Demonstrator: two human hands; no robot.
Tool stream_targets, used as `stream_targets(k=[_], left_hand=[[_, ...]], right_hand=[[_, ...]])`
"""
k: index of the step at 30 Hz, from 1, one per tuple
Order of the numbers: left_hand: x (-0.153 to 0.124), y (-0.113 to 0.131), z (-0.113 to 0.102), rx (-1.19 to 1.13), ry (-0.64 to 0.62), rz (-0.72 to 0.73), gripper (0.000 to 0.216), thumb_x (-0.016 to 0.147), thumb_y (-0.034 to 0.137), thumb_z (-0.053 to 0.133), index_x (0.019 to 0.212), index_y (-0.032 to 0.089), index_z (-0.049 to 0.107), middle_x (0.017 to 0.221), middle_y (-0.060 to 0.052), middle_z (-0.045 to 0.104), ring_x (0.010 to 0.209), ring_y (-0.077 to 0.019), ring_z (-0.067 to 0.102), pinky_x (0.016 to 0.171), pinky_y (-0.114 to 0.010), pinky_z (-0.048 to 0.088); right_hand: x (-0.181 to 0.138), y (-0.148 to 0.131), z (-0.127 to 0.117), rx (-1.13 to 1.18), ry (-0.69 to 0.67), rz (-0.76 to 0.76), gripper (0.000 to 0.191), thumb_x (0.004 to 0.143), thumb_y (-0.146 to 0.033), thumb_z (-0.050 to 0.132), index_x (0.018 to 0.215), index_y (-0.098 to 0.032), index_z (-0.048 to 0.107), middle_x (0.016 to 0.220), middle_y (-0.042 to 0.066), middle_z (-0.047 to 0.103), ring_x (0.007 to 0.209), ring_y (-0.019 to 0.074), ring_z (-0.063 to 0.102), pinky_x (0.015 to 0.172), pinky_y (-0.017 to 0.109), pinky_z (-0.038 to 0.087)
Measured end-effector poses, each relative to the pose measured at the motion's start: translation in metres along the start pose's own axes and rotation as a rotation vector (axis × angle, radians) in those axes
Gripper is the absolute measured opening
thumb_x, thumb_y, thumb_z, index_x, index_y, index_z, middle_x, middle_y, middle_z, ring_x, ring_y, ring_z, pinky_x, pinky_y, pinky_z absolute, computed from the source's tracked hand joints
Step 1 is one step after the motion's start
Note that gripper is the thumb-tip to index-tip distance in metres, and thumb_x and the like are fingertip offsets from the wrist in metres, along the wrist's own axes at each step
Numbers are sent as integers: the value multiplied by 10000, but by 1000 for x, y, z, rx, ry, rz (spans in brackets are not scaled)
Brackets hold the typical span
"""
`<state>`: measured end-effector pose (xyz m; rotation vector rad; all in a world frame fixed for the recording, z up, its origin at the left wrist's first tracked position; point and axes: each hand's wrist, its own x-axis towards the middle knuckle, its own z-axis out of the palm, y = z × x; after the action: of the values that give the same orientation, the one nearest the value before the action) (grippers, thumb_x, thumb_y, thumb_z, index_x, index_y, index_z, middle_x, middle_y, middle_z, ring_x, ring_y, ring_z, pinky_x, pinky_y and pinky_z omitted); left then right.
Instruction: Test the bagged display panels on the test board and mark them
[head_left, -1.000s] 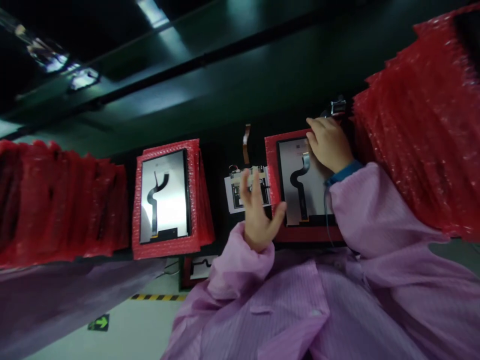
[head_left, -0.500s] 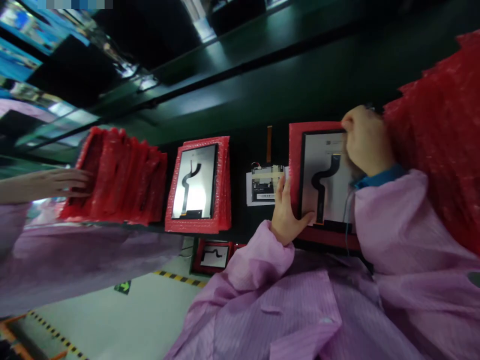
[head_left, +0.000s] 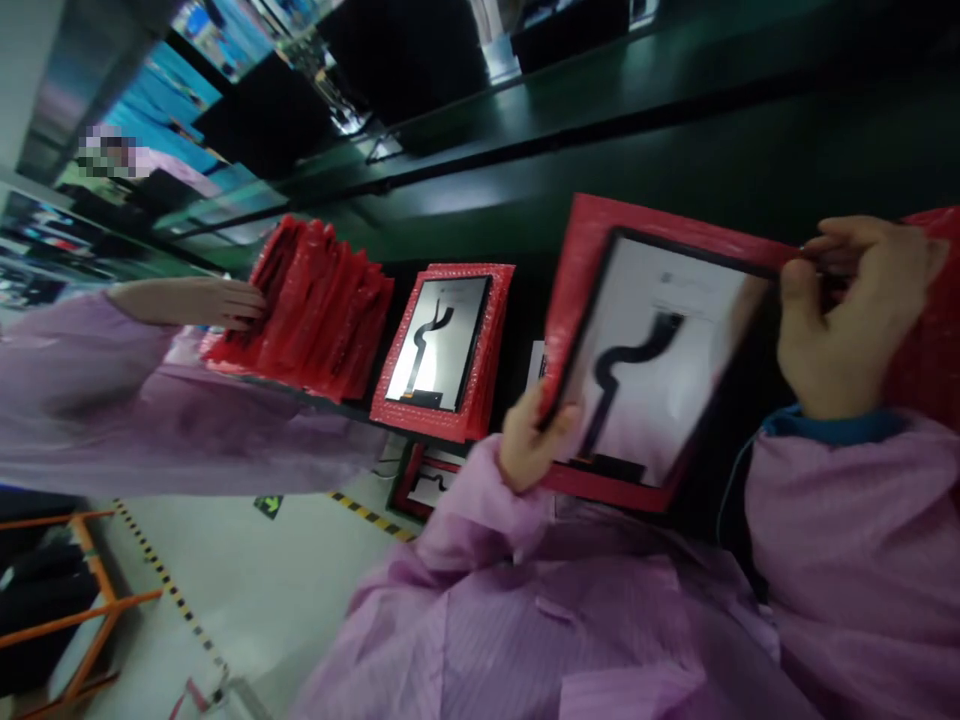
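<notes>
L hand (head_left: 531, 440) gripping panel (head_left: 664, 375), R hand (head_left: 847, 325) pinching red wrap (head_left: 600, 215), 2nd panel (head_left: 448, 355) nr, co-wkr's hand (head_left: 187, 300) on pouches (head_left: 315, 320)

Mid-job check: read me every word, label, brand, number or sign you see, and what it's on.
No words or numbers are readable.
Held panel: faint print near its top, too blurred to read.
Other panel: faint marks near its top, too small to read.
White sheet: mostly hidden, nothing legible.
Floor sign: a green arrow, no legible wording.
</notes>
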<state>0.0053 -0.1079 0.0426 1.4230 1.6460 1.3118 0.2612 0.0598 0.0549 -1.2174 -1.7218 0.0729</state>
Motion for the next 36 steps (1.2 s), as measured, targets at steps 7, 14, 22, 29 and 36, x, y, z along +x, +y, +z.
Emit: stream_targets(k=[7, 14, 22, 29, 36], left_hand=[[51, -18, -180, 43, 312, -345, 407, 799, 506, 822, 978, 204, 615, 706, 81, 634, 592, -45, 534, 570, -145, 446], [70, -43, -233, 322, 220, -465, 445, 855, 567, 734, 994, 159, 623, 699, 86, 654, 724, -69, 587, 834, -277, 534], [47, -35, -231, 743, 327, -12, 539, 719, 718, 757, 1004, 263, 708, 1189, -34, 642, 1216, -297, 532, 1169, -570, 380], [0, -19, -60, 531, -47, 522, 204, 952, 246, 574, 1106, 270, 704, 1028, -49, 725, 972, -227, 702, 841, -381, 604], [-39, -11, 87, 126, -751, 636, 298, 1029, 261, 442, 1115, 178, 715, 962, -99, 759, 840, -190, 733, 742, -317, 589]], right_hand=[[-13, -6, 28, 10, -270, 27, 337, 931, -234, 486, 1252, -180, 570, 1242, 180, 618, 1220, 348, 524, 1066, 571, 397], [-24, -2, 43, -22, -318, -43, 367, 899, -210, 503, 1249, -175, 606, 1224, 154, 604, 1200, 343, 513, 1059, 567, 410], [-33, -17, 30, -44, -341, -78, 278, 893, -185, 523, 1138, -180, 653, 1187, 136, 618, 1174, 331, 524, 1071, 568, 431], [-91, -51, -24, -100, -251, 29, 324, 936, -190, 505, 1221, -256, 643, 1222, 113, 637, 1154, 312, 557, 1007, 539, 522], [-141, -60, -120, -280, 276, 171, 583, 863, -317, 631, 1399, -525, 538, 1139, 44, 715, 1130, 380, 633, 868, 648, 507]])
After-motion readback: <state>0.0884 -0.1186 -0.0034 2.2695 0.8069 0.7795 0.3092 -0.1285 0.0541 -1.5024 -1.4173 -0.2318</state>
